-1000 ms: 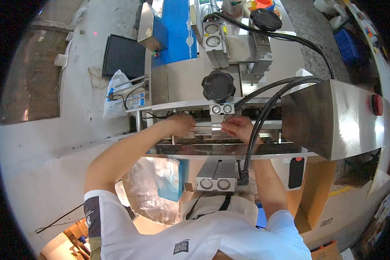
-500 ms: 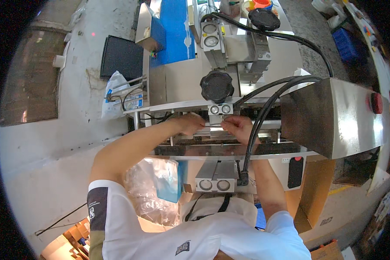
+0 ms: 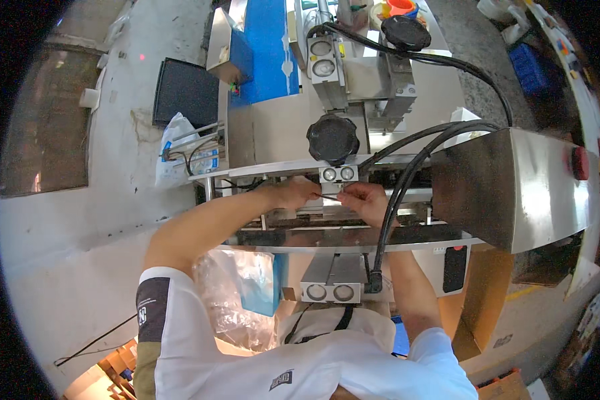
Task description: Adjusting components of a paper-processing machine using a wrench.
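Both my hands are inside the gap of a steel machine, under a small metal block (image 3: pixel 339 174) with two round fittings. Between them runs a thin dark rod (image 3: pixel 329 197), slightly slanted; its exact kind is too small to make out. My left hand (image 3: pixel 293 193) is closed with the rod's left end at its fingertips. My right hand (image 3: pixel 365 201) pinches near the rod's other end with thumb and forefinger. Just above the block sits a black lobed knob (image 3: pixel 333 139). The left fingers are partly hidden behind the hand.
Black cables (image 3: pixel 401 190) arch close past my right hand to a steel box (image 3: pixel 513 187) with a red button (image 3: pixel 580 164). A steel bar (image 3: pixel 353 235) crosses below my hands, with a metal cylinder block (image 3: pixel 332 280) nearer me. Farther off lies a blue conveyor belt (image 3: pixel 270 53).
The thin rod has gone from nearly level to slanting down toward my right hand. My right hand has shifted slightly nearer and left; my left hand has barely moved.
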Available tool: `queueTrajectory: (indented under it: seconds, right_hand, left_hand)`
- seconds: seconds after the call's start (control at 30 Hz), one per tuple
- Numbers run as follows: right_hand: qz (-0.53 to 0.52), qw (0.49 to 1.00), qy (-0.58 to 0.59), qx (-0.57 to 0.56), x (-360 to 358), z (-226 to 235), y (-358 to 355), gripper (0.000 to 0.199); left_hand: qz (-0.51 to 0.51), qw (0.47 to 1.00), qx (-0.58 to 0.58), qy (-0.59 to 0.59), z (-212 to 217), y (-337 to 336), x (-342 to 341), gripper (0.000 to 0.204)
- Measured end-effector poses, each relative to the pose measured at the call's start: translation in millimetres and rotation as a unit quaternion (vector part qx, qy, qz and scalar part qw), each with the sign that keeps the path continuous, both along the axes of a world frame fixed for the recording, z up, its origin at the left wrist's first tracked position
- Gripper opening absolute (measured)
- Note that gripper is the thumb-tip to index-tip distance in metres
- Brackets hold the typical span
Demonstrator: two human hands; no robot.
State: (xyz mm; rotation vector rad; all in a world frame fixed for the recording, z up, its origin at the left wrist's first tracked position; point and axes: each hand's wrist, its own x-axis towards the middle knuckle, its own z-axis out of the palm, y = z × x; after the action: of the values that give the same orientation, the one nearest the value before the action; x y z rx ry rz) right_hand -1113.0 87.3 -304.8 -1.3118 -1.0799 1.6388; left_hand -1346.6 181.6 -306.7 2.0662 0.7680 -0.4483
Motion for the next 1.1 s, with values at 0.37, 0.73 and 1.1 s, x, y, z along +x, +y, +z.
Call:
queueTrajectory:
  seconds: [0.37,0.73,1.1]
  right_hand:
    - [-0.040,0.999,0.021,-0.008,7,-18,-4,0.023]
    - [-0.041,0.968,0.205,-0.142,-4,-7,-2,0.020]
    - [-0.034,0.961,0.231,-0.148,-6,-11,-4,0.019]
  left_hand:
    - [-0.024,0.999,-0.033,0.004,11,0,-15,0.019]
    - [-0.020,0.992,-0.090,0.083,61,4,-39,0.017]
    - [0.066,0.982,-0.174,0.031,16,1,-33,0.037]
